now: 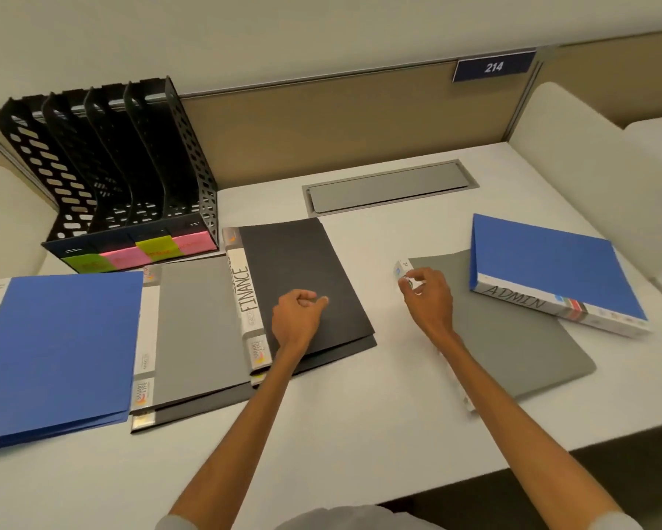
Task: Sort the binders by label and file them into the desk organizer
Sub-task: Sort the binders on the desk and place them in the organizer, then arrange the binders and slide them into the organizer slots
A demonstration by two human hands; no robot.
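left hand (298,315) clenched, empty, resting on black binder (306,269); its spine reads "finance", "smart life". right hand (425,296) pinches the spine end of right grey binder (512,350). right blue binder (551,269) reads "admin". desk organizer (130,166) back left. wall plate (493,66): "214".

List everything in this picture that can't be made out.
Head view, sticky notes on the organizer: writing too blurred to read.
Head view, right grey binder: spine label hidden by the right hand and forearm.
Head view, left blue binder: spine mostly cut off by the left frame edge.
Head view, right hand: whether it pinches that spine, fingers too blurred.
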